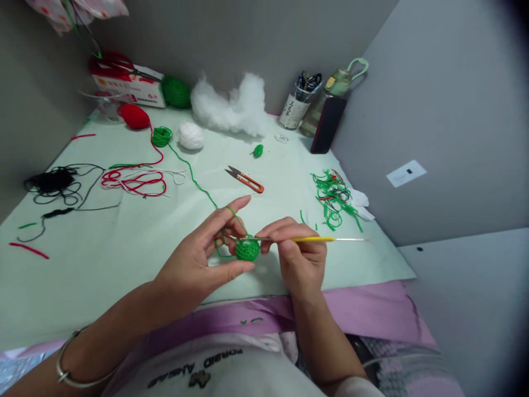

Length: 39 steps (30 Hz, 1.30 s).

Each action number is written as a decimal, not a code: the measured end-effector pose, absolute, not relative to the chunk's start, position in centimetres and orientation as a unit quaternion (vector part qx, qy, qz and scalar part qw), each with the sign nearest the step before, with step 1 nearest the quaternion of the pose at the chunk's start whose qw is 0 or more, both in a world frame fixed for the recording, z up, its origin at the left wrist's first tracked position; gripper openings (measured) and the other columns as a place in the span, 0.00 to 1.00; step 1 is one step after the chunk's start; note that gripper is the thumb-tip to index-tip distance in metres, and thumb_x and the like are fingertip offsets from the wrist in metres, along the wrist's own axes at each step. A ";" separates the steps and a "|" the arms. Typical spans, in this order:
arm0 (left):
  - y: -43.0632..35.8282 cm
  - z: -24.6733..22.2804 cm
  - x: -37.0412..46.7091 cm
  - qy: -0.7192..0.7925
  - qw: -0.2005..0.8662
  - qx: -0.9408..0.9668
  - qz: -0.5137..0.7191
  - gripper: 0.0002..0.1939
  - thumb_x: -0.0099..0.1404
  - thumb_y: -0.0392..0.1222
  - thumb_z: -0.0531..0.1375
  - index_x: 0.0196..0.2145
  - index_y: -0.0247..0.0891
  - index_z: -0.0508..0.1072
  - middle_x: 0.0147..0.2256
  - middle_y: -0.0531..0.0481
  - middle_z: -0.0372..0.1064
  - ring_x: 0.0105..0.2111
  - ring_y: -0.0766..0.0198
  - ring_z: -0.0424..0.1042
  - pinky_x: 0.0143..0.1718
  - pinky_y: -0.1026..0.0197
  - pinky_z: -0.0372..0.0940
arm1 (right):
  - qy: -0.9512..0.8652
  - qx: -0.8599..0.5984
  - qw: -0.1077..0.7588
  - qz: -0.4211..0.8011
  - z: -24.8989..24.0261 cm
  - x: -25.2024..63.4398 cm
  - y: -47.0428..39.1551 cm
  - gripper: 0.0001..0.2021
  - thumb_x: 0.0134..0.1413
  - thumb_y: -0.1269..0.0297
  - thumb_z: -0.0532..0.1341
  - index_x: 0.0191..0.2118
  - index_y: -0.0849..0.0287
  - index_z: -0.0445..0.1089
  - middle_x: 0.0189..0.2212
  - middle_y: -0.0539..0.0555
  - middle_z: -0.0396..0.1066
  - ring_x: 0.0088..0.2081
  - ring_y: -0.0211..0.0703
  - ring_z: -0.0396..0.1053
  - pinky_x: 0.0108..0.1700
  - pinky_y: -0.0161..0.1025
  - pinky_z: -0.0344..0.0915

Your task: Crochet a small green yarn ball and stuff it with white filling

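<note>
Between my hands is a small round green crochet piece [247, 251] with an opening at its top. My left hand [210, 242] grips its left side, thumb below and fingers behind, with green yarn [201, 188] looped over the index finger. That strand runs back to a small green yarn bundle [162, 136]. In my right hand [300, 251] is a crochet hook [313, 239] with a yellow handle, held level. Its metal tip reaches the top edge of the piece; whether it is through a stitch I cannot tell.
Orange thread snips [244, 179] and a small green crocheted bit [258, 150] lie beyond my hands. White stuffing [231, 105], a white yarn ball [190, 135] and red yarn [135, 117] sit farther back. Black yarn [53, 179] lies left, green scraps [333, 198] right, near a phone [328, 125].
</note>
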State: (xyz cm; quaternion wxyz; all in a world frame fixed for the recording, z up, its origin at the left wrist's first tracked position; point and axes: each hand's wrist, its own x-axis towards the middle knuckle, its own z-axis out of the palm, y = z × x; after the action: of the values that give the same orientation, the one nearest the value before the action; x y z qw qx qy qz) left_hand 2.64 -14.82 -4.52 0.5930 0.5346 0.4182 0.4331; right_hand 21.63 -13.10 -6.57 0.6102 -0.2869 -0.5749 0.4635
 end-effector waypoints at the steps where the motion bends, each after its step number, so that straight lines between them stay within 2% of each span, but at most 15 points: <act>1: -14.8 -4.6 2.6 0.419 0.587 0.541 0.433 0.42 0.61 0.38 0.71 0.69 0.60 0.64 0.44 0.53 0.70 0.45 0.63 0.71 0.50 0.61 0.68 | -0.554 -0.285 0.615 0.484 -6.6 21.5 -13.1 0.06 0.65 0.59 0.65 0.40 0.47 0.81 0.36 0.52 0.82 0.31 0.41 0.76 0.31 0.39 0.75; 5: -14.7 -4.4 2.5 0.426 0.563 0.562 0.432 0.37 0.62 0.39 0.70 0.66 0.58 0.68 0.43 0.52 0.71 0.43 0.61 0.69 0.47 0.59 0.67 | -0.507 -0.264 0.612 0.546 -6.6 21.4 -12.9 0.07 0.66 0.58 0.64 0.39 0.50 0.79 0.35 0.52 0.82 0.28 0.38 0.75 0.31 0.37 0.75; 9: -14.7 -3.9 2.6 0.445 0.552 0.573 0.411 0.34 0.62 0.39 0.69 0.65 0.55 0.70 0.41 0.51 0.72 0.44 0.59 0.72 0.49 0.57 0.66 | -0.500 -0.269 0.597 0.567 -6.5 21.7 -12.8 0.07 0.66 0.56 0.64 0.38 0.52 0.77 0.34 0.52 0.82 0.27 0.37 0.75 0.31 0.37 0.75; 13: -14.8 -3.6 2.6 0.446 0.535 0.597 0.398 0.31 0.63 0.38 0.69 0.62 0.54 0.72 0.40 0.52 0.71 0.43 0.60 0.72 0.48 0.58 0.67 | -0.503 -0.269 0.581 0.581 -6.6 22.0 -12.6 0.09 0.66 0.55 0.64 0.37 0.53 0.76 0.33 0.52 0.82 0.26 0.37 0.75 0.30 0.37 0.75; 18: -14.7 -3.7 2.7 0.445 0.521 0.606 0.404 0.27 0.63 0.37 0.68 0.59 0.51 0.75 0.40 0.52 0.69 0.42 0.61 0.72 0.45 0.60 0.68 | -0.516 -0.251 0.575 0.583 -6.6 22.3 -12.6 0.08 0.68 0.57 0.62 0.39 0.53 0.77 0.35 0.53 0.83 0.28 0.38 0.78 0.31 0.37 0.76; 22: -14.7 -3.9 2.9 0.452 0.489 0.617 0.420 0.27 0.62 0.36 0.68 0.59 0.50 0.76 0.39 0.52 0.70 0.40 0.62 0.72 0.44 0.60 0.68 | -0.580 -0.288 0.567 0.509 -6.1 22.6 -13.2 0.09 0.70 0.59 0.60 0.41 0.53 0.78 0.37 0.54 0.83 0.31 0.41 0.79 0.35 0.42 0.78; 25: -14.8 -4.2 3.0 0.466 0.462 0.615 0.437 0.28 0.60 0.34 0.68 0.58 0.48 0.77 0.37 0.52 0.70 0.36 0.63 0.71 0.43 0.59 0.69 | -0.664 -0.302 0.558 0.395 -5.8 22.7 -13.8 0.09 0.69 0.65 0.60 0.45 0.51 0.79 0.38 0.54 0.83 0.37 0.45 0.80 0.40 0.46 0.79; 29: -15.2 -4.6 3.4 0.490 0.452 0.587 0.460 0.26 0.59 0.36 0.69 0.56 0.48 0.78 0.39 0.52 0.72 0.39 0.62 0.71 0.45 0.59 0.70 | -0.761 -0.292 0.530 0.236 -6.2 22.5 -14.5 0.15 0.66 0.70 0.61 0.53 0.46 0.78 0.43 0.55 0.83 0.43 0.48 0.81 0.43 0.47 0.80; 32: -15.8 -5.0 3.9 0.496 0.485 0.530 0.488 0.22 0.64 0.42 0.69 0.56 0.48 0.77 0.41 0.51 0.73 0.41 0.62 0.72 0.48 0.60 0.69 | -0.787 -0.336 0.494 0.153 -7.1 22.3 -15.3 0.22 0.62 0.75 0.64 0.54 0.39 0.78 0.47 0.53 0.82 0.46 0.49 0.80 0.48 0.47 0.79; 35: -16.2 -5.1 4.3 0.464 0.592 0.425 0.503 0.24 0.67 0.47 0.68 0.60 0.49 0.75 0.43 0.51 0.72 0.42 0.63 0.72 0.49 0.61 0.69 | -0.796 -0.357 0.478 0.105 -7.9 22.1 -15.7 0.29 0.59 0.76 0.67 0.59 0.34 0.74 0.45 0.51 0.82 0.45 0.48 0.80 0.51 0.46 0.78; 37: -16.1 -5.0 4.2 0.418 0.698 0.330 0.479 0.27 0.66 0.49 0.68 0.61 0.47 0.75 0.43 0.50 0.72 0.44 0.63 0.72 0.48 0.61 0.69 | -0.787 -0.341 0.502 0.111 -8.2 22.0 -15.7 0.31 0.59 0.76 0.67 0.62 0.33 0.71 0.46 0.50 0.82 0.46 0.48 0.81 0.49 0.45 0.78; 39: -15.7 -4.8 4.0 0.372 0.771 0.261 0.446 0.29 0.64 0.48 0.70 0.61 0.45 0.75 0.43 0.49 0.73 0.44 0.62 0.72 0.48 0.62 0.68 | -0.758 -0.317 0.549 0.155 -8.2 21.9 -15.4 0.28 0.62 0.75 0.65 0.61 0.34 0.72 0.48 0.51 0.81 0.46 0.47 0.80 0.47 0.44 0.79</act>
State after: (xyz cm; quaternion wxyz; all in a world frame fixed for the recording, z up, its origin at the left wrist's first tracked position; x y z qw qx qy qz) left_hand 3.98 -15.73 -4.80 0.7708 0.2611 0.3722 0.4462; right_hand 21.89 -15.37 -8.20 0.5487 -0.3168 -0.7579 0.1554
